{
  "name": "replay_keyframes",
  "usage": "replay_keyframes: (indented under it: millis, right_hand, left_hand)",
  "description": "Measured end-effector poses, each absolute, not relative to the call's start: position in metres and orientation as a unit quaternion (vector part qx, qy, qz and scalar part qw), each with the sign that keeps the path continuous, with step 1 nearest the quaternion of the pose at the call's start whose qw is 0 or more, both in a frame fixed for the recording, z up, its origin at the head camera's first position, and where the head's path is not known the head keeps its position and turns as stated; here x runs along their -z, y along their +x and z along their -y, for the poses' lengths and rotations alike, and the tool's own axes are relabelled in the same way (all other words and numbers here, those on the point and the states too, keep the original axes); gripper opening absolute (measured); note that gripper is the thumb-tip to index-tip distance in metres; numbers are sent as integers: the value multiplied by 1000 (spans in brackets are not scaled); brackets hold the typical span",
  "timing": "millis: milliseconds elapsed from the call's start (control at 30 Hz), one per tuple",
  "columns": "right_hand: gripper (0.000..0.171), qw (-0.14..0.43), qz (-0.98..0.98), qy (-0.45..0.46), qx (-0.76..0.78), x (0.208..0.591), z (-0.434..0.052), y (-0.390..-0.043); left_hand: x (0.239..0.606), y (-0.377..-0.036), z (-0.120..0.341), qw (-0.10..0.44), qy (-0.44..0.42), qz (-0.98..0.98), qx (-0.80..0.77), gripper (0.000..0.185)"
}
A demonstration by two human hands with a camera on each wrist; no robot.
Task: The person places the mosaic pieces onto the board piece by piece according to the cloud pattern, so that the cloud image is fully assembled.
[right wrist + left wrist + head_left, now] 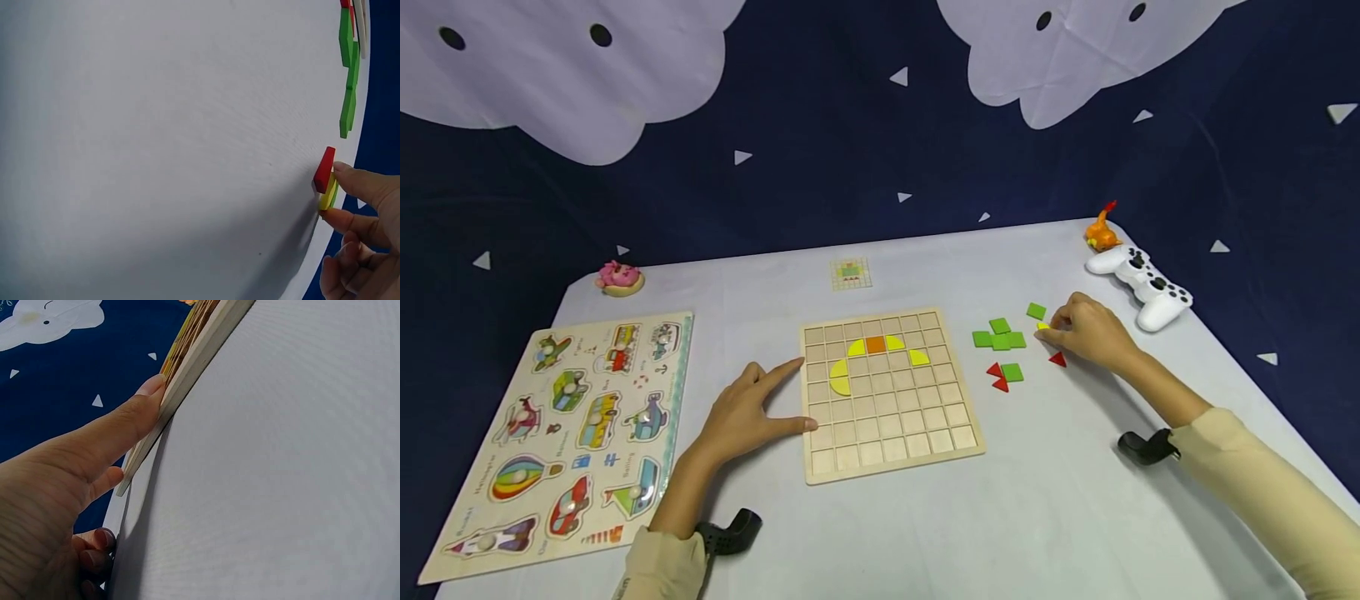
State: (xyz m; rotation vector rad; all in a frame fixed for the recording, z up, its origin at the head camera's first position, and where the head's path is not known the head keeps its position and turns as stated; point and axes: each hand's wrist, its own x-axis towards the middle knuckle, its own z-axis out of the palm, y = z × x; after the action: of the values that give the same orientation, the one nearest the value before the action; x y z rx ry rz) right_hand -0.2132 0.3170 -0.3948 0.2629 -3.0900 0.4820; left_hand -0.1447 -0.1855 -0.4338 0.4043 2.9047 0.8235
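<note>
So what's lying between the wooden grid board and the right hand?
In the head view, green square tiles and two red triangles lie between the grid board and the right hand, which pinches a yellow piece.

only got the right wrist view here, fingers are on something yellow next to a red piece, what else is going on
Observer: The head view shows the right hand pinching a small yellow piece on the table, at the right edge of a loose group of green squares and red triangles.
Operator: where's the board
Observer: A wooden grid board lies left of those pieces. Four yellow curved pieces and one orange square already sit in its upper rows.
Operator: and the other hand
Observer: The left hand rests flat on the table with straight fingers against the board's left edge, holding nothing.
</note>
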Motion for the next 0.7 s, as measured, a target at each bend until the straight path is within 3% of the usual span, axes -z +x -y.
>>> replay_keyframes:
  millis: [300, 700]
  right_hand:
    - [39, -7, 987, 46, -152, 394, -315, -211]
    - [33, -2, 985, 37, -167, 393, -309, -209]
  left_hand:
    - [432, -145, 186, 50, 132, -953, -268, 96]
    - [433, -145, 186, 49, 132, -953, -269, 96]
